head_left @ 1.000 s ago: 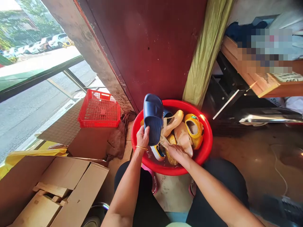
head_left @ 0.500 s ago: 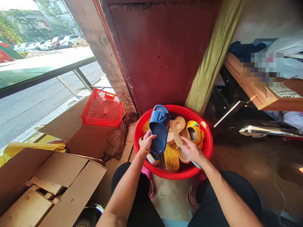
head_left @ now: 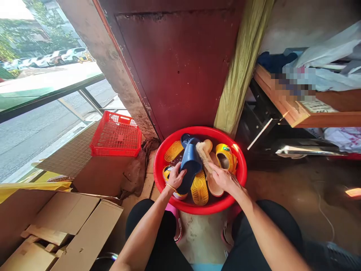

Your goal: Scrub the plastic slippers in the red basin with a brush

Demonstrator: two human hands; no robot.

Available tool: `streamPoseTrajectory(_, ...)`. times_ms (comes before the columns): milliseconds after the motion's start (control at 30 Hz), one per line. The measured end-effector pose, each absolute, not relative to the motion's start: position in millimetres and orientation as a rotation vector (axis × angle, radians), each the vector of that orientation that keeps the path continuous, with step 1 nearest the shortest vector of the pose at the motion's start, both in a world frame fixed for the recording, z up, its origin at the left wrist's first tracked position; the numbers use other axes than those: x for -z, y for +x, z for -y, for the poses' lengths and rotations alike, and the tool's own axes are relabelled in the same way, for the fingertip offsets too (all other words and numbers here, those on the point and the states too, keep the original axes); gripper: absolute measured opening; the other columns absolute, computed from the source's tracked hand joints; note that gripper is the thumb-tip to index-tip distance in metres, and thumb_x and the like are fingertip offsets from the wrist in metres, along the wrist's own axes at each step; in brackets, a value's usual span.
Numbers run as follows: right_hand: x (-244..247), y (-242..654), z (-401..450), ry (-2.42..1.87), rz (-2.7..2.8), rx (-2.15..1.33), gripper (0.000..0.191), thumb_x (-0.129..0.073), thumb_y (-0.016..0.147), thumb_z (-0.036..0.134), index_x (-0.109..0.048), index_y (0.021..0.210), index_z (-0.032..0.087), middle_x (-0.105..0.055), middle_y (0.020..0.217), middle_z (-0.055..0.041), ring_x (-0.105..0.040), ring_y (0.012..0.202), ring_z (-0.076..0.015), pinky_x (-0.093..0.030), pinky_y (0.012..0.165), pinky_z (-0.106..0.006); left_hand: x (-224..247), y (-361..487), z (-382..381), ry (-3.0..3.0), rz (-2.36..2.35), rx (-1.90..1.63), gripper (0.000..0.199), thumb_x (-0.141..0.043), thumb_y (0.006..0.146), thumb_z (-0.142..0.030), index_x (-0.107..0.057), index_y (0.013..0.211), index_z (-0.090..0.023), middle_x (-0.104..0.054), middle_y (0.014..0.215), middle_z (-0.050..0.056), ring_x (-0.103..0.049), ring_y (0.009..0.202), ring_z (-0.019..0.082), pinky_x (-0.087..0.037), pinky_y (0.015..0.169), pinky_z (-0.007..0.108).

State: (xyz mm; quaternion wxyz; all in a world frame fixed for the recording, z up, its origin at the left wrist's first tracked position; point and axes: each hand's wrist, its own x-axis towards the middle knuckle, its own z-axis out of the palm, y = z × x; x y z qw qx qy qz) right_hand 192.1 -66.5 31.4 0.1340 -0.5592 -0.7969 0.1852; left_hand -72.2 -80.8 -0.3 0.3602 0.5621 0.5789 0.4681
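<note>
My left hand (head_left: 176, 177) grips the heel end of a dark blue slide sandal (head_left: 191, 160), tilted over the red basin (head_left: 158, 177). A scrubbing brush (head_left: 204, 153) with pale bristles is in my right hand (head_left: 224, 177), its head just right of the sandal's strap. Whether the bristles touch the sandal I cannot tell. Another blue slipper (head_left: 186, 139) lies behind in the basin. Around it are a yellow sole (head_left: 199, 190), a second yellow sole (head_left: 173, 151), a yellow clog (head_left: 224, 154) and beige slippers (head_left: 213, 185), partly hidden by my right hand.
A red plastic crate (head_left: 117, 133) rests on cardboard to the left, with an open cardboard box (head_left: 84, 222) nearer me. Behind the basin stands a dark red door (head_left: 175, 67) beside a yellowish curtain (head_left: 242, 71). A wooden shelf (head_left: 299, 113) juts out at right.
The blue sandal has tipped from facing me to a side-on slant, lower over the basin. The brush has swung up toward its strap. The whole view has shifted slightly.
</note>
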Motion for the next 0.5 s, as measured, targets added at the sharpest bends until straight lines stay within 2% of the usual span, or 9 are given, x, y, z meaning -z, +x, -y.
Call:
streamPoseTrajectory(67, -29.7, 195.6, 72.3, -1.673, 2.304, -0.58, 0.056, -0.044, 0.096, 0.026, -0.047, 0.151, 0.028, -0.078, 0.111, -0.0054, -0.075, 0.091, -0.022, -0.058, 0.085, -0.034, 4.4, -72.3, 75.7, 1.308, -1.516, -1.267, 0.028, -0.065, 0.076, -0.039, -0.067, 0.098, -0.022, -0.067, 0.086, 0.002, -0.06, 0.08, 0.02, -0.049, 0.077, 0.03)
streamPoseTrajectory(167, -32.6, 198.9, 86.7, -1.514, 2.245, -0.617, 0.055, -0.041, 0.097, 0.026, -0.048, 0.151, 0.025, -0.07, 0.13, -0.007, -0.071, 0.109, -0.0218, -0.055, 0.094, -0.032, 7.1, -71.6, 66.4, 1.168, -1.581, -1.336, 0.026, -0.064, 0.078, -0.04, -0.063, 0.095, -0.021, -0.064, 0.083, 0.001, -0.058, 0.077, 0.018, -0.048, 0.074, 0.029)
streamPoseTrajectory(233, -34.7, 198.3, 99.0, -1.382, 2.273, -0.662, 0.053, -0.04, 0.098, 0.026, -0.048, 0.151, 0.026, -0.067, 0.136, -0.0064, -0.068, 0.114, -0.0206, -0.054, 0.096, -0.03, 5.1, -69.3, 61.3, 1.144, -1.612, -1.381, 0.026, -0.062, 0.081, -0.042, -0.061, 0.095, -0.021, -0.063, 0.084, 0.001, -0.058, 0.079, 0.018, -0.048, 0.075, 0.028)
streamPoseTrajectory(367, -31.9, 183.1, 111.9, -1.397, 2.5, -0.698, 0.055, -0.043, 0.098, 0.027, -0.044, 0.153, 0.029, -0.078, 0.11, -0.0073, -0.075, 0.09, -0.0214, -0.056, 0.077, -0.029, -1.0, -53.2, 64.1, 1.287, -1.582, -1.419, 0.027, -0.052, 0.092, -0.046, -0.061, 0.1, -0.022, -0.065, 0.093, 0.004, -0.059, 0.089, 0.019, -0.047, 0.086, 0.031)
streamPoseTrajectory(433, -31.5, 170.6, 101.8, -1.53, 2.46, -0.642, 0.056, -0.042, 0.099, 0.024, -0.041, 0.154, 0.024, -0.079, 0.099, -0.0097, -0.075, 0.082, -0.0219, -0.055, 0.072, -0.028, -0.2, -38.1, 73.5, 1.406, -1.529, -1.365, 0.029, -0.051, 0.094, -0.046, -0.062, 0.105, -0.022, -0.066, 0.097, 0.006, -0.061, 0.091, 0.021, -0.047, 0.089, 0.033)
streamPoseTrajectory(500, -34.8, 159.1, 82.8, -1.671, 2.294, -0.602, 0.05, -0.037, 0.102, 0.025, -0.047, 0.149, 0.016, -0.078, 0.095, -0.0134, -0.075, 0.083, -0.0226, -0.053, 0.07, -0.028, 3.4, -22.1, 84.2, 1.505, -1.462, -1.278, 0.032, -0.053, 0.094, -0.045, -0.062, 0.114, -0.023, -0.068, 0.103, 0.009, -0.062, 0.095, 0.023, -0.047, 0.091, 0.034)
